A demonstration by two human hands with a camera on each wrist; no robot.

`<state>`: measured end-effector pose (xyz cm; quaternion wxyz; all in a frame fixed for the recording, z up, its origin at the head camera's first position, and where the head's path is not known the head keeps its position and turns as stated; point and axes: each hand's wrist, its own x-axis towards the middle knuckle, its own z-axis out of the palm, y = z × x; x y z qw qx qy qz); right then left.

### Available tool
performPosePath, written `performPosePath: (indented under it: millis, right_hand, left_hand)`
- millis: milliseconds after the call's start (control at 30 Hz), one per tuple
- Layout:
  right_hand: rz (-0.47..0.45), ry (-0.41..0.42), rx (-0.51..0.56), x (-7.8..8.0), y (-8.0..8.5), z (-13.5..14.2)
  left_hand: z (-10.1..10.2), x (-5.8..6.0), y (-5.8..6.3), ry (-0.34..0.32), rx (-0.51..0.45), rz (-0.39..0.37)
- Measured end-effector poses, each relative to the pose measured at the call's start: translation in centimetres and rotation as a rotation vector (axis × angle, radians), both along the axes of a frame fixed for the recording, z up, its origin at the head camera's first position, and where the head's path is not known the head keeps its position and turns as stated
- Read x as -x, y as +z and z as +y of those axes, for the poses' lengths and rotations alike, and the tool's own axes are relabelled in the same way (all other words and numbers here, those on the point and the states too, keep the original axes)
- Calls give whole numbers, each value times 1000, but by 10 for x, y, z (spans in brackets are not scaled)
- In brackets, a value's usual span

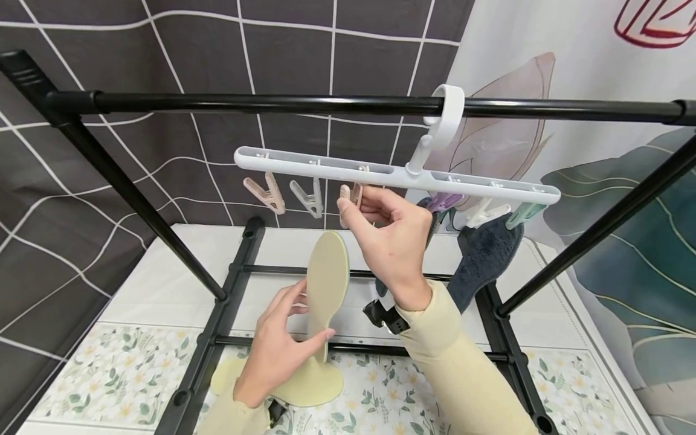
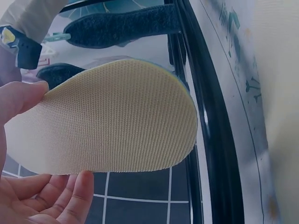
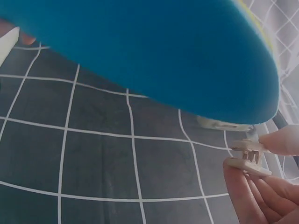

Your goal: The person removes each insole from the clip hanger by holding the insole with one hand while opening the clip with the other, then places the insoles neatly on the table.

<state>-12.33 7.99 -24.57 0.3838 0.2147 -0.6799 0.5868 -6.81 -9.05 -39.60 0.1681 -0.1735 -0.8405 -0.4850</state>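
My left hand (image 1: 277, 341) grips a pale yellow insole (image 1: 328, 272) by its edges and holds it upright, wide end up. The face seen in the left wrist view is ribbed; a blue face (image 3: 163, 56) shows in the right wrist view. With thumb and fingers my right hand (image 1: 397, 241) pinches a beige clothespin (image 3: 247, 158) under the white clip hanger (image 1: 321, 168). The insole's top end is below and left of that clothespin. Another pale yellow insole (image 1: 312, 385) lies low behind my left hand, partly hidden by it.
The hanger hooks over a black rail (image 1: 261, 104) of a rack. A pink clothespin (image 1: 266, 194) and a grey one (image 1: 308, 198) hang at its left. On the right, a green clothespin (image 1: 524, 212) holds a dark fuzzy insole (image 1: 486, 260), near white and purple clothespins. Slanted black posts (image 1: 147, 181) flank the hands.
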Motion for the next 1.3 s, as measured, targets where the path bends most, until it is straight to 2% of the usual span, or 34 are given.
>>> performPosePath:
  millis: [200, 467, 667, 933, 1067, 1300]
  right_hand:
    - [-21, 6, -34, -7, 9, -1]
    - [-74, 63, -48, -6, 9, 3]
    - [-97, 67, -42, -5, 8, 4]
    - [-63, 40, -36, -5, 5, 2]
    - [-37, 20, -42, -4, 4, 1]
    - [-24, 16, -53, -4, 4, 1]
  left_hand:
    - [-4, 0, 1, 5, 52, 21]
    - [-12, -2, 2, 8, 104, 57]
    - [-19, -3, 2, 7, 121, 62]
    - [-30, -6, 3, 61, 179, 47]
    - [-39, -9, 3, 56, 227, 43]
    - [-56, -14, 5, 27, 311, 80]
